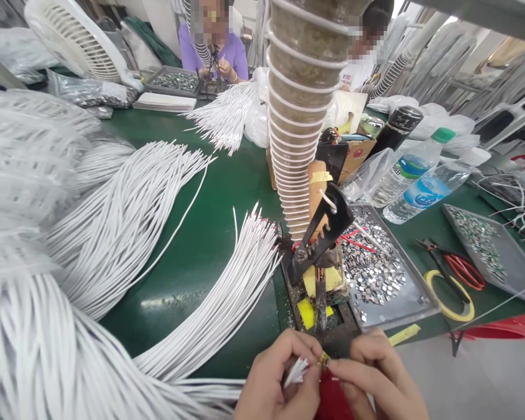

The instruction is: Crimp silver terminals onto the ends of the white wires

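At the front edge of the bench, my left hand (pixel 284 376) is closed around a few white wires (pixel 295 371), their ends sticking out between thumb and fingers. My right hand (pixel 378 373) pinches close to the left fingertips, where a small yellowish piece (pixel 324 357) shows; I cannot make out what it is. Just beyond both hands stands a soldering fixture-like metal stand (pixel 321 291) with a black notched bracket (pixel 321 233) and yellow tape. A fanned bundle of white wires (pixel 219 309) with reddish tips lies left of the stand.
A tray of small metal pieces (pixel 376 268) sits right of the stand, near pliers (pixel 448 268), a yellow tape roll (pixel 450 303) and water bottles (pixel 429 189). A ribbed duct (pixel 300 116) hangs overhead. More wire bundles (pixel 131 216) fill the left; co-workers (pixel 214 46) sit opposite.
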Motion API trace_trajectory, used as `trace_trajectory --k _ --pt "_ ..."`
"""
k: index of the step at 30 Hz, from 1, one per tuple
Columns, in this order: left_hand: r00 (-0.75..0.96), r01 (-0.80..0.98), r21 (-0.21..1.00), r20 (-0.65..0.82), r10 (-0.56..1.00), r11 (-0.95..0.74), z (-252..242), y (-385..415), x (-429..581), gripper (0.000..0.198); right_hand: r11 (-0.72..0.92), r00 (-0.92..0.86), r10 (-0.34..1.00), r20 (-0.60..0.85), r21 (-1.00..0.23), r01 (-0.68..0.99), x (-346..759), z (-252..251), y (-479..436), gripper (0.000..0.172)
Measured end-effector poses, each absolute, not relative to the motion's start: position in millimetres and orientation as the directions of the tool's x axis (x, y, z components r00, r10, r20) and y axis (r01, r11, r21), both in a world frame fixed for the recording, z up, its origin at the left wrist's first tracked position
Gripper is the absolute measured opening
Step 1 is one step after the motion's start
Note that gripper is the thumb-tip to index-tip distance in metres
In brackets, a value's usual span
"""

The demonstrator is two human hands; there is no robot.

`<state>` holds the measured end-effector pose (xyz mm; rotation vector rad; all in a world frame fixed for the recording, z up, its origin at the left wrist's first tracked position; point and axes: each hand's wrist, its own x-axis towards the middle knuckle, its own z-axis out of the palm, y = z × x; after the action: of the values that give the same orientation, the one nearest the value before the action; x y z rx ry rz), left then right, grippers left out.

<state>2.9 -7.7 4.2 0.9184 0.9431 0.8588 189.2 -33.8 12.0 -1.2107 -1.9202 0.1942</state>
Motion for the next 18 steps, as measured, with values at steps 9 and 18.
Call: trace_trajectory --k 9,18 --pt "0.241 -0.188 0.949 -0.204 0.949 0.252 7 -2 5 0.013 0.445 -0.06 0.799 0.599 -0.52 0.729 181 -1 -31 0.018" --pt "0.202 -0.202 0.951 -0.194 0.96 0.234 15 0 8 0.012 0.505 -0.071 0.73 0.679 -0.467 0.726 178 5 -21 0.022"
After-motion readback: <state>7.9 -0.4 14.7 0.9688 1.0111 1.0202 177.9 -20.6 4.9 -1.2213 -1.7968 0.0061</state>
